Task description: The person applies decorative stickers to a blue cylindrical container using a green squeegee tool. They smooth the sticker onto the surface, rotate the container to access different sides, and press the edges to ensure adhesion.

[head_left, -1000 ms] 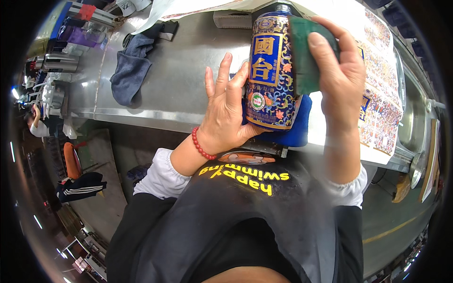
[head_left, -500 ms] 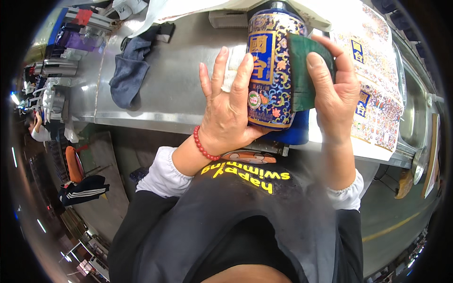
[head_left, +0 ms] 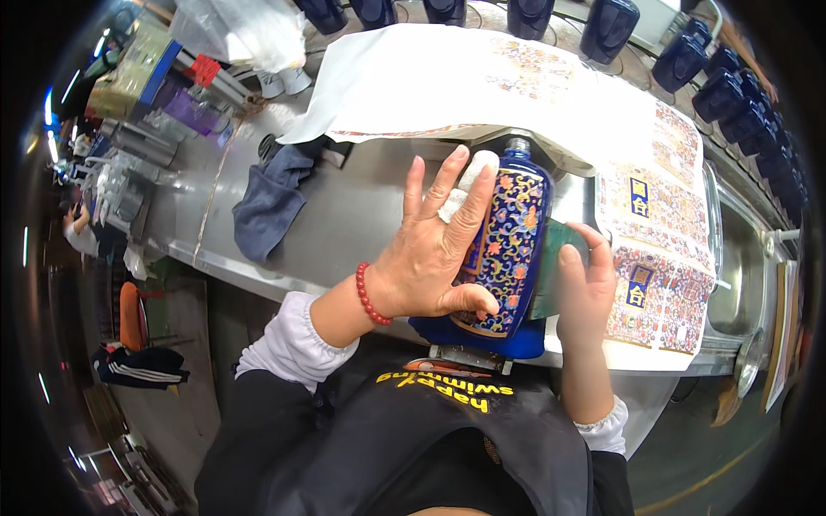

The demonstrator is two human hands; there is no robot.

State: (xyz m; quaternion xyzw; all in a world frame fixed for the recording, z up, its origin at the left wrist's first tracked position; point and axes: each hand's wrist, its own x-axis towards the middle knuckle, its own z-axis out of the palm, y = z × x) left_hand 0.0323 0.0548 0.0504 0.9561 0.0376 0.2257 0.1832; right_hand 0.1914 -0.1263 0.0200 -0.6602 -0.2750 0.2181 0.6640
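A dark blue glass bottle (head_left: 535, 249) with a colourful flower-and-scroll decal (head_left: 508, 236) lies neck away from me, its base over a blue pad (head_left: 521, 344). Against its left side rests my left hand (head_left: 422, 249), fingers spread and thumb stretched across the lower decal. A crumpled white cloth-like piece (head_left: 483, 163) shows by its index finger; whether it is wrapped on cannot be made out. My right hand (head_left: 589, 288), partly blurred, pinches a flat green scraper (head_left: 555, 258) between thumb and fingers. The scraper stands along the bottle's right side, partly behind it.
White sheets of printed decals (head_left: 658, 258) cover the right side of the metal table (head_left: 344, 228). A grey-blue cloth (head_left: 268, 211) lies to the left. Several blue bottles (head_left: 609, 30) line the far side. A metal sink (head_left: 740, 284) is at the right.
The bottle has turned, so its patterned side faces up rather than the lettered panel. My left thumb now lies over the decal, and the scraper sits lower behind the right side. The view has shifted.
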